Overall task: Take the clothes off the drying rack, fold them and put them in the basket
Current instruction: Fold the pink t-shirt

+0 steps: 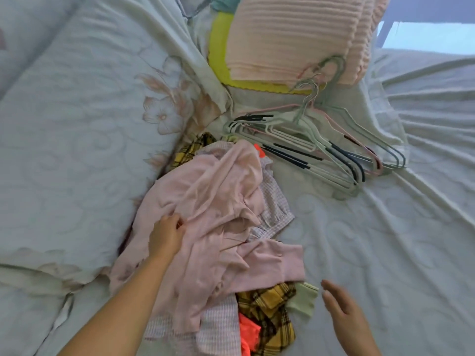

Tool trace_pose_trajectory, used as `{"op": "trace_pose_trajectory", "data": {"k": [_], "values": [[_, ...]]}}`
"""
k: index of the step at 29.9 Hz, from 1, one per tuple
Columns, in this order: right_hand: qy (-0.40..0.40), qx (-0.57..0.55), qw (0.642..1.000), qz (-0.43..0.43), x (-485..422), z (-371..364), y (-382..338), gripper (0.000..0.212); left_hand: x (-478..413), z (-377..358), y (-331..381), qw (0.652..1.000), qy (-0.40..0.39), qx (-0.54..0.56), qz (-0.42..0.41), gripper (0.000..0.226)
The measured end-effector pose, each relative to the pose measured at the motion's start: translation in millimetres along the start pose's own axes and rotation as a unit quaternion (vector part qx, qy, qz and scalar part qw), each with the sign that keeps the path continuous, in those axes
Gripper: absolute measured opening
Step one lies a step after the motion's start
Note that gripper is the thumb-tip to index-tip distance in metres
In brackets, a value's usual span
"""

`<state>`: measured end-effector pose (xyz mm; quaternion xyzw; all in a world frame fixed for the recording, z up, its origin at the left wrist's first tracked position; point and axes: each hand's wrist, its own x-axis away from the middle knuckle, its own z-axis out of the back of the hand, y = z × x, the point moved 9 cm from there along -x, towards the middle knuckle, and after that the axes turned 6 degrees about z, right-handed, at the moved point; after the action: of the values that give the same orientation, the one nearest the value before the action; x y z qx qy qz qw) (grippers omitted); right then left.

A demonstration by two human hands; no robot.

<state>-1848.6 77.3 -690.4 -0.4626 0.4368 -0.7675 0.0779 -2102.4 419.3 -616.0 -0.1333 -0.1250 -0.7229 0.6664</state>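
A heap of clothes lies on the bed in front of me. On top is a pale pink top [213, 206]. Under it are a lilac checked garment [273, 201], a yellow plaid garment [270, 312], an orange piece [248, 332] and a pale green piece [303, 299]. My left hand [165, 235] pinches the pink top near its left side. My right hand [344, 312] hovers with straight fingers just right of the heap, holding nothing. No drying rack or basket is in view.
A pile of empty hangers [321, 145] lies beyond the clothes. A folded pink blanket [290, 37] on a yellow-green cushion [217, 50] sits at the back. A thick quilt [77, 124] with flower print fills the left. Wrinkled white sheet [398, 240] spreads to the right.
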Motion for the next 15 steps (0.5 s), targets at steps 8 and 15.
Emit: {"op": "trace_pose_trajectory", "data": {"k": [8,15], "values": [[-0.004,-0.084,0.996,-0.027,10,7,-24,0.020,-11,-5,30,0.993,-0.078,0.085,0.020,0.073],[-0.025,-0.119,0.992,-0.021,37,0,-42,0.021,29,-3,85,0.989,-0.079,0.110,-0.059,0.016]]}}
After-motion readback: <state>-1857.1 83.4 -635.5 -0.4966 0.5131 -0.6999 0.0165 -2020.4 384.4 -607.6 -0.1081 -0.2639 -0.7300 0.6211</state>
